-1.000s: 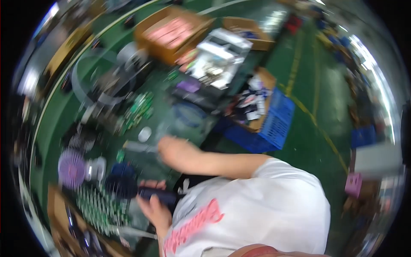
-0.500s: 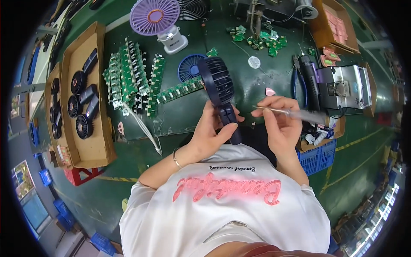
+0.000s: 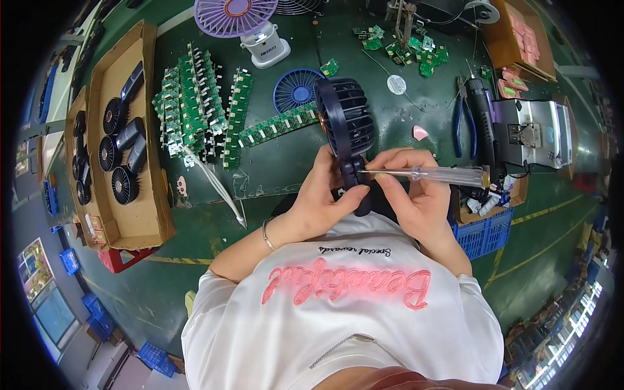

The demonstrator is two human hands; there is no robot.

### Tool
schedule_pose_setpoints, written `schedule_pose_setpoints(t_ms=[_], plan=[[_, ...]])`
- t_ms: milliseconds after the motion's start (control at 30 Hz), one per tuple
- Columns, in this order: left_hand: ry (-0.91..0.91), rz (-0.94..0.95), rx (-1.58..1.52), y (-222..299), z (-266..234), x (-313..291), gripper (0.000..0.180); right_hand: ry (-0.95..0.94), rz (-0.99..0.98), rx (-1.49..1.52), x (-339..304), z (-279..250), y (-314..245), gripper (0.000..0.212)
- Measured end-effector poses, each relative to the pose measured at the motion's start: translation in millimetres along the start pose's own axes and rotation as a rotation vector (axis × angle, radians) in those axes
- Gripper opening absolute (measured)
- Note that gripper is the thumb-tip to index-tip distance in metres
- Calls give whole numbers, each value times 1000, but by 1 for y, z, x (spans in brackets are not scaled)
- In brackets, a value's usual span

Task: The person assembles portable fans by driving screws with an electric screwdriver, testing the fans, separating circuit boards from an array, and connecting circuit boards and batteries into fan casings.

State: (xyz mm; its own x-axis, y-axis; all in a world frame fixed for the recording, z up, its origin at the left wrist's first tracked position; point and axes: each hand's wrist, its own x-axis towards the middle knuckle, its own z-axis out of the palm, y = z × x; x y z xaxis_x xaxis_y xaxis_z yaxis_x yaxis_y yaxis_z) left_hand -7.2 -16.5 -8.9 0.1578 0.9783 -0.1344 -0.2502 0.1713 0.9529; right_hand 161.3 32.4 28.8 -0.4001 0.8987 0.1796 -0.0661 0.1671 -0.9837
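A dark navy handheld fan [image 3: 351, 120] stands upright in front of me at the table's near edge. My left hand [image 3: 328, 195] is closed round its handle, thumb across the near side. My right hand [image 3: 415, 188] pinches a screwdriver [image 3: 448, 175] with a clear handle, held level. The thin shaft points left, and its tip meets the fan's neck just below the cage; the exact contact spot is too small to make out. Beyond the fan lie a blue round fan grille [image 3: 296, 91] and a strip of green circuit boards [image 3: 276, 128].
Stacks of green board strips [image 3: 192, 104] lie left of centre, near white cables [image 3: 214, 188]. A cardboard box [image 3: 133, 214] holds several dark fans at far left. A purple fan [image 3: 263, 45] stands at the back. Pliers [image 3: 464, 123] and a metal device [image 3: 536, 133] sit at right.
My right hand has moved slightly left, bringing the screwdriver's tip from a gap away onto the fan's neck. The fan has shifted a little right and turned slightly in my left hand.
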Motion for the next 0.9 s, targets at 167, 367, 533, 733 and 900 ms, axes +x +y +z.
schedule_pose_setpoints(t_ms=[167,367,533,733,900], plan=[[-9,3,0,-3,-1,0,61,-9,7,-71,1,1,-1,17],[6,-24,19,-8,-1,-1,63,-39,-17,-254,6,-1,-1,18],[16,-13,109,-8,-3,0,58,-127,-164,-437,13,-2,-10,20],[9,-15,-41,2,0,3,58,10,-171,-160,6,-2,-10,17],[-16,-36,53,-1,0,-2,63,-17,-93,-80,4,-3,-1,16]])
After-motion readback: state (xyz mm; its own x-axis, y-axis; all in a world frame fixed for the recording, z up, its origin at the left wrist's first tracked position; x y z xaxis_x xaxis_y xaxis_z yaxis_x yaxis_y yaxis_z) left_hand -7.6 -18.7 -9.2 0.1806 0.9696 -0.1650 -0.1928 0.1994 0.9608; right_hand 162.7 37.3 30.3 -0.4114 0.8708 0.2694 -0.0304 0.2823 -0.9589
